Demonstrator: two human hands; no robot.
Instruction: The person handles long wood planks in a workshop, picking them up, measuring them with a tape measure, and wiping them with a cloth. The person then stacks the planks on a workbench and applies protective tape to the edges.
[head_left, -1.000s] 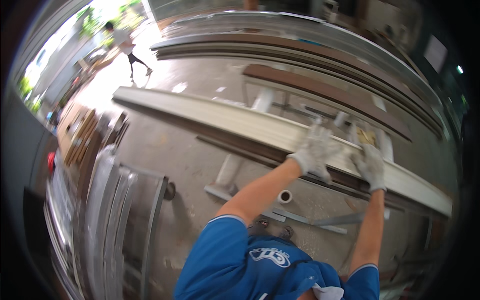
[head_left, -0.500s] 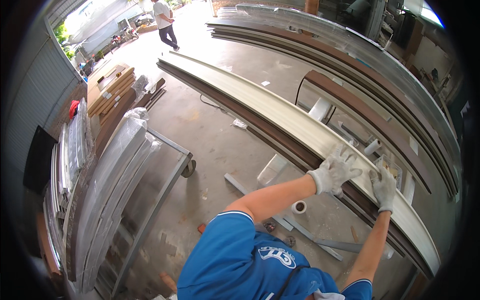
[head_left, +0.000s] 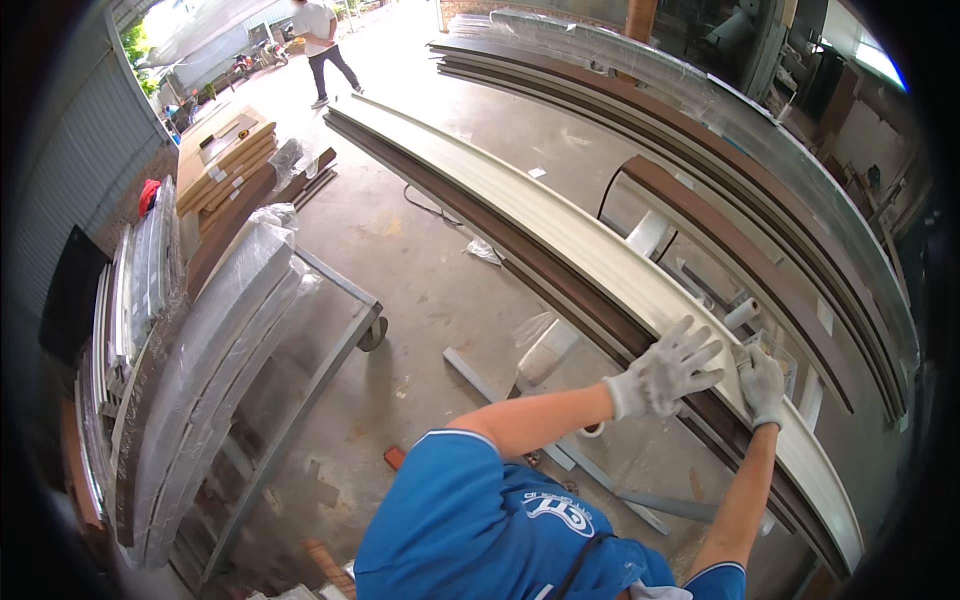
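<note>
A long cream profile (head_left: 560, 230) runs diagonally from the far middle to the near right, above a brown profile (head_left: 480, 228) along its left side. My left hand (head_left: 665, 375), in a pale work glove, is held over the cream profile with its fingers spread, holding nothing. Whether its palm touches the surface I cannot tell. Nearer the right edge, my gloved right hand (head_left: 762, 388) is closed at the far rim of the cream profile, its fingers curled and partly hidden.
Plastic-wrapped profiles (head_left: 215, 350) rest on a wheeled metal rack (head_left: 335, 330) at left, near stacked brown boards (head_left: 230, 165). More long brown profiles (head_left: 740, 230) lie at right. Metal bars (head_left: 480, 375) lie on the floor. A person (head_left: 322, 45) stands far off.
My left hand has shifted slightly left and its fingers have spread wider. My right hand stays at the rim. The view has moved slightly, and the distant person has turned and changed stance.
</note>
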